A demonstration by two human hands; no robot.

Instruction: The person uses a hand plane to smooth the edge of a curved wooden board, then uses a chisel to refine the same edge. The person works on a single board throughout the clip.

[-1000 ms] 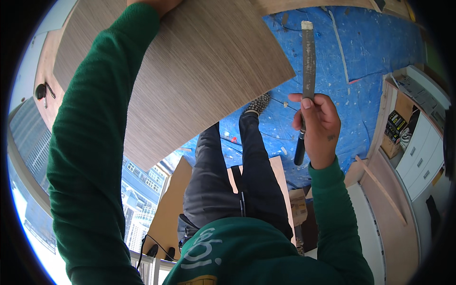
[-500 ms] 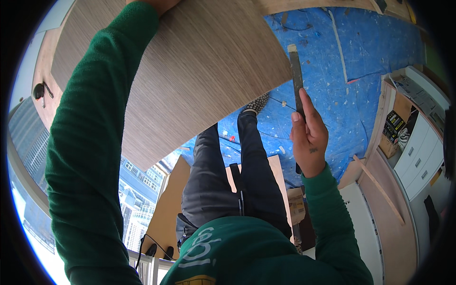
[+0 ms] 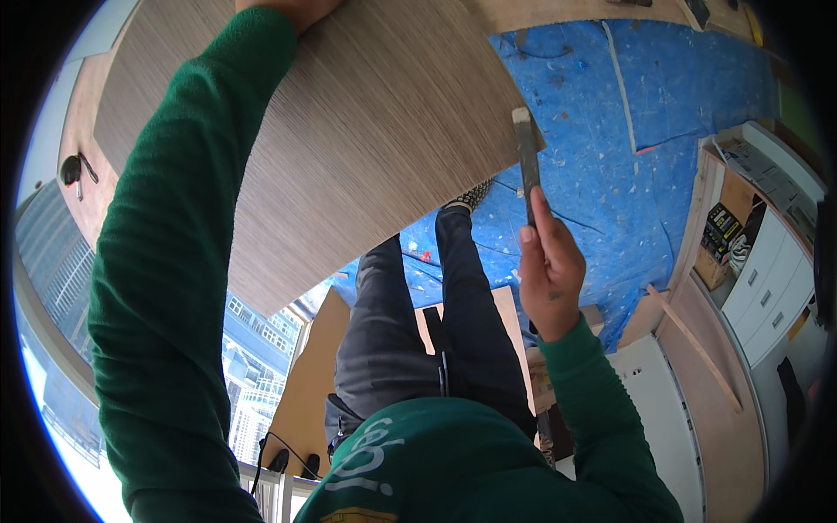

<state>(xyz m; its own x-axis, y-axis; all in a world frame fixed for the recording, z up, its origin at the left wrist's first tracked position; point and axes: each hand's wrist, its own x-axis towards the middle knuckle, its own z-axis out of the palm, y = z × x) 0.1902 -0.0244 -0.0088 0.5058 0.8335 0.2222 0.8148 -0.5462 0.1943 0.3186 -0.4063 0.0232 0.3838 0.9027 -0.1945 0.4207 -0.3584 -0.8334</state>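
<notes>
My right hand grips a flat-bladed tool, long axis forward, tip slightly left; left hand: fingers I can't tell. A cabinet holds boxes.

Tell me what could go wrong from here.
The flat tool in the right grip overlaps a corner of the wood-grain panel in view; a slip might scratch or chip it.
The patterned shoe is partly hidden by the panel's edge, so a dropped panel could land on it.
Scraps litter the blue sheet, perhaps making footing unsure.
</notes>
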